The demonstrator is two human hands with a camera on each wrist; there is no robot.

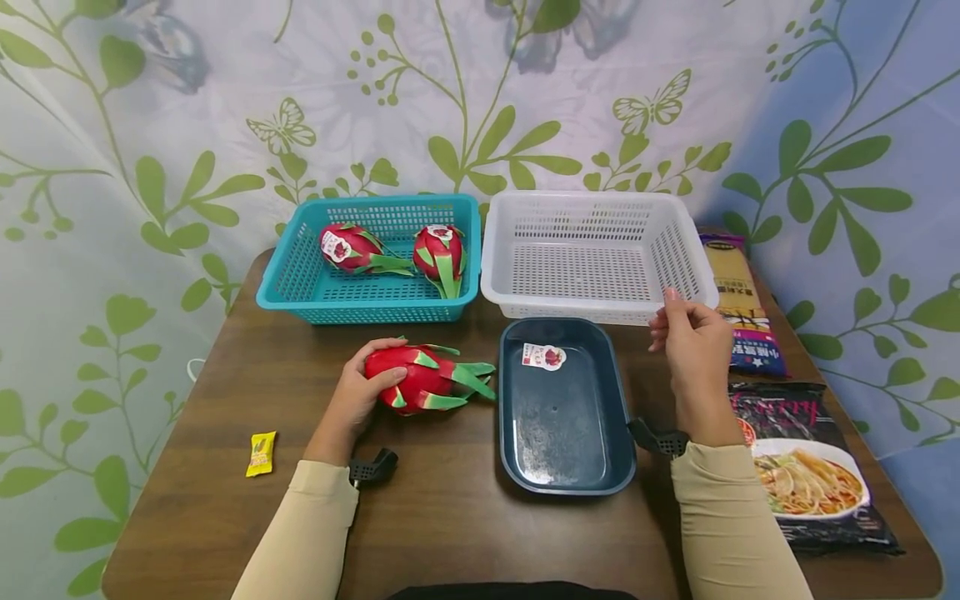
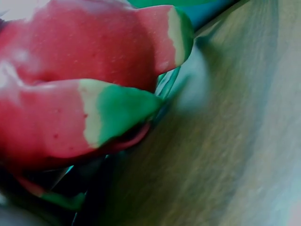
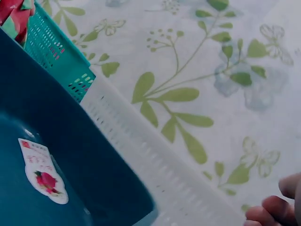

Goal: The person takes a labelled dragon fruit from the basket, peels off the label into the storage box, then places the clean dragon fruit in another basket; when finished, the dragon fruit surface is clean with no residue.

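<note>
My left hand grips a red dragon fruit with green-tipped scales, lying on its side over the table, its leafy end pointing right. This fruit fills much of the left wrist view. Beside its leaves lies a dark blue tray with a dragon fruit sticker inside, also visible in the right wrist view. My right hand hovers by the front right corner of the white basket, fingers loosely curled, nothing visible in them. Whether it touches the basket's rim is unclear.
A teal basket at the back left holds two stickered dragon fruits. A small yellow packet lies at the left of the table. Along the right edge are a yellow-and-purple bag and a black noodle packet.
</note>
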